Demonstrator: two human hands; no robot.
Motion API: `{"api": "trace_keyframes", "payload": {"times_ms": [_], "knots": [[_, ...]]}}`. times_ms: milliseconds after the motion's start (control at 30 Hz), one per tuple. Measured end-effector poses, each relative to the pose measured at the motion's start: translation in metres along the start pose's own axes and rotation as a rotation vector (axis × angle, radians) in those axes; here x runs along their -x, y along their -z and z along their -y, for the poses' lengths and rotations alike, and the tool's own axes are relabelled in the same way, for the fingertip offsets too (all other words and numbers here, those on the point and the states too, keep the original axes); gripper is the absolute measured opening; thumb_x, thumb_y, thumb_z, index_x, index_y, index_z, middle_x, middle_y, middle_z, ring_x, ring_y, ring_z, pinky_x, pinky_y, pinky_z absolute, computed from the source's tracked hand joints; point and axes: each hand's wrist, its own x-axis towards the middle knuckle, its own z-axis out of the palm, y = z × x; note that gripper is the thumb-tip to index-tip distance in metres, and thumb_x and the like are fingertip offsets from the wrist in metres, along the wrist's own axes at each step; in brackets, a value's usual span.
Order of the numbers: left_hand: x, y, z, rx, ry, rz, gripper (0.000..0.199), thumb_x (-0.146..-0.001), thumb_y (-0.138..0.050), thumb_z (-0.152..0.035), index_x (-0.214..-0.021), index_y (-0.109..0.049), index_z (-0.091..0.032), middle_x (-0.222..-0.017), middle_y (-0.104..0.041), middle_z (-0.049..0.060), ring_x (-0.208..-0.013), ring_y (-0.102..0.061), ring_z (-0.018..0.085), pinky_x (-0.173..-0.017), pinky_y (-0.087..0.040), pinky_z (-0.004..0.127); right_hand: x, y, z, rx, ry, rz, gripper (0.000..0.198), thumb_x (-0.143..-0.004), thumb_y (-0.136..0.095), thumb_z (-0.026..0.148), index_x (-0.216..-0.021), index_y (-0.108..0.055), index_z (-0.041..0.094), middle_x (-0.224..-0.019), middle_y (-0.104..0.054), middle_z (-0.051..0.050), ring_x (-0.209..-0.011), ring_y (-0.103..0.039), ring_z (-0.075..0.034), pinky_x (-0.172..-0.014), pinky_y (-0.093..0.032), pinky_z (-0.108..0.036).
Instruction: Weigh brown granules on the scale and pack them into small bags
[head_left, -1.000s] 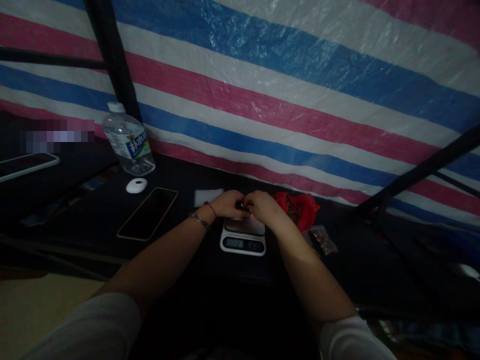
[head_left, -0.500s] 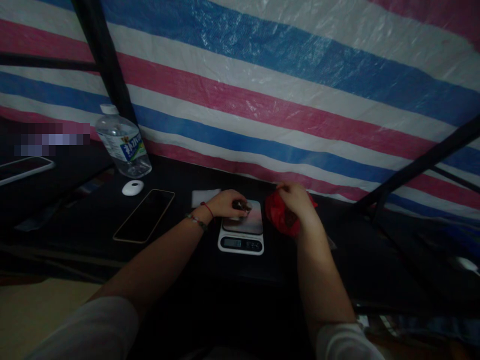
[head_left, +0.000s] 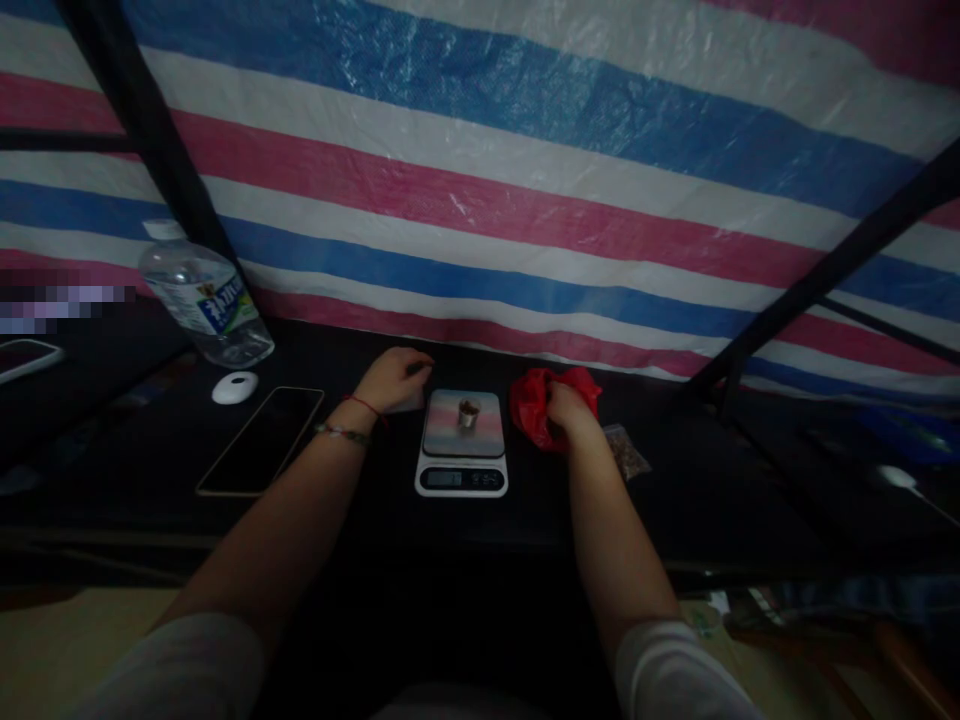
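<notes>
A small cup (head_left: 469, 413) with brown contents stands on the plate of a white digital kitchen scale (head_left: 461, 482). My left hand (head_left: 395, 378) is just left of the scale, fingers loosely bent, a gap showing beside the thumb, nothing visible in them. Beneath it lies a white flat piece (head_left: 409, 402), partly covered. To the right of the scale, my right hand (head_left: 568, 408) reaches into a crumpled red plastic bag (head_left: 527, 408), its fingertips hidden inside. A small clear bag of brown bits (head_left: 627, 455) lies beside my right forearm.
A phone (head_left: 262, 442), a white earbud case or similar rounded object (head_left: 235, 387) and a large clear bottle (head_left: 206, 300) are on the left. A striped plastic sheet (head_left: 480, 200) hangs behind the black table (head_left: 465, 535). Black metal bars (head_left: 817, 290) slant at both sides.
My left hand has let go of the small cup on the scale and moved left. My right hand has gone from the red bag's rim into its mouth. The view has shifted slightly right.
</notes>
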Motion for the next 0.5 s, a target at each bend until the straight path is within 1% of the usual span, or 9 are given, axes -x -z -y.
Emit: {"api": "trace_keyframes", "payload": {"times_ms": [33, 67, 133, 200, 233, 267, 333, 400, 500], "knots": [[0.000, 0.001, 0.007, -0.050, 0.044, 0.033, 0.042, -0.083, -0.047, -0.039, -0.111, -0.067, -0.015, -0.115, -0.067, 0.011, -0.111, -0.059, 0.026, -0.100, -0.041, 0.040, -0.001, 0.000, -0.001, -0.005, -0.001, 0.005, 0.026, -0.079, -0.056, 0.013, -0.100, -0.071, 0.018, -0.096, -0.072, -0.012, -0.087, -0.069, -0.021, -0.070, -0.048, -0.024], [0.001, 0.002, 0.013, -0.095, 0.090, 0.093, 0.046, -0.079, -0.050, -0.039, -0.117, -0.065, -0.015, -0.121, -0.064, 0.012, -0.116, -0.056, 0.027, -0.103, -0.039, 0.039, -0.002, 0.000, -0.002, -0.008, -0.001, 0.012, 0.026, -0.079, -0.055, 0.012, -0.099, -0.071, 0.018, -0.096, -0.072, -0.012, -0.088, -0.069, -0.021, -0.071, -0.048, -0.023], [0.003, 0.001, 0.022, -0.147, 0.166, 0.259, 0.060, -0.073, -0.055, -0.042, -0.127, -0.058, -0.015, -0.132, -0.057, 0.013, -0.124, -0.050, 0.030, -0.105, -0.038, 0.039, -0.004, 0.000, -0.004, -0.011, -0.008, 0.022, 0.027, -0.079, -0.054, 0.010, -0.098, -0.072, 0.018, -0.096, -0.072, -0.012, -0.090, -0.069, -0.021, -0.072, -0.048, -0.023], [0.005, -0.001, 0.025, -0.159, 0.183, 0.408, 0.075, -0.067, -0.061, -0.047, -0.134, -0.052, -0.015, -0.138, -0.051, 0.014, -0.128, -0.046, 0.032, -0.105, -0.038, 0.039, -0.005, 0.000, -0.004, -0.008, -0.024, 0.024, 0.026, -0.079, -0.053, 0.009, -0.095, -0.072, 0.017, -0.095, -0.072, -0.013, -0.091, -0.068, -0.021, -0.072, -0.048, -0.023], [0.006, -0.003, 0.025, -0.157, 0.172, 0.454, 0.080, -0.064, -0.063, -0.049, -0.136, -0.049, -0.016, -0.140, -0.049, 0.014, -0.129, -0.045, 0.032, -0.106, -0.037, 0.039, -0.006, 0.000, -0.004, -0.005, -0.034, 0.025, 0.026, -0.079, -0.053, 0.009, -0.094, -0.073, 0.017, -0.095, -0.072, -0.013, -0.091, -0.068, -0.022, -0.073, -0.047, -0.023], [0.007, -0.003, 0.024, -0.155, 0.159, 0.478, 0.084, -0.062, -0.065, -0.051, -0.137, -0.048, -0.016, -0.141, -0.048, 0.015, -0.130, -0.044, 0.032, -0.106, -0.036, 0.039, -0.007, 0.000, -0.003, -0.001, -0.043, 0.026, 0.025, -0.080, -0.052, 0.009, -0.093, -0.073, 0.016, -0.095, -0.072, -0.013, -0.092, -0.068, -0.022, -0.073, -0.048, -0.024], [0.007, -0.004, 0.022, -0.151, 0.151, 0.479, 0.087, -0.059, -0.067, -0.054, -0.136, -0.049, -0.017, -0.142, -0.047, 0.015, -0.131, -0.043, 0.033, -0.107, -0.035, 0.040, -0.007, 0.000, -0.003, 0.003, -0.054, 0.033, 0.025, -0.081, -0.052, 0.011, -0.094, -0.073, 0.016, -0.095, -0.072, -0.014, -0.091, -0.068, -0.022, -0.074, -0.048, -0.024], [0.007, -0.003, 0.020, -0.138, 0.169, 0.449, 0.085, -0.059, -0.068, -0.056, -0.133, -0.052, -0.018, -0.139, -0.050, 0.015, -0.130, -0.044, 0.033, -0.107, -0.036, 0.041, -0.007, 0.001, -0.002, 0.005, -0.059, 0.044, 0.025, -0.082, -0.052, 0.012, -0.094, -0.073, 0.016, -0.096, -0.072, -0.014, -0.091, -0.069, -0.022, -0.074, -0.048, -0.024], [0.006, -0.001, 0.018, -0.110, 0.203, 0.390, 0.081, -0.060, -0.068, -0.058, -0.130, -0.055, -0.018, -0.135, -0.054, 0.014, -0.125, -0.049, 0.032, -0.105, -0.038, 0.039, -0.007, 0.001, -0.001, 0.014, -0.067, 0.055, 0.026, -0.082, -0.050, 0.011, -0.095, -0.073, 0.015, -0.098, -0.072, -0.015, -0.093, -0.068, -0.023, -0.076, -0.049, -0.026]]}}
